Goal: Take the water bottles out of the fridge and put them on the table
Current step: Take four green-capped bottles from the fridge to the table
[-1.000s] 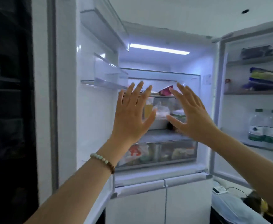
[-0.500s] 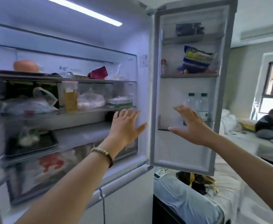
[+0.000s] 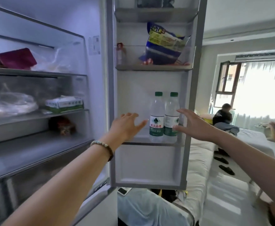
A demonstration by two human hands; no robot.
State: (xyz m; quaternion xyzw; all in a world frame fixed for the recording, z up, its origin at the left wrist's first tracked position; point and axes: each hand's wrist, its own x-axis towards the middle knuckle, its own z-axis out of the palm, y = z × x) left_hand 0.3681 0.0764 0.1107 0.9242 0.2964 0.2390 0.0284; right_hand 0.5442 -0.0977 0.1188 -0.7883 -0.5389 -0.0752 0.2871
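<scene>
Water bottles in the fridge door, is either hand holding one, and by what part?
Nothing is held: left hand and right hand are open either side of the water bottles.

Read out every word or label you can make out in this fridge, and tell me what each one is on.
"农夫山泉": red characters on the label of the left water bottle, on the door shelf.
right water bottle: label too blurred to read.
blue snack bag: yellow lettering, blurred.
sticker on the fridge wall: too small.
green and white box: blurred.
</scene>
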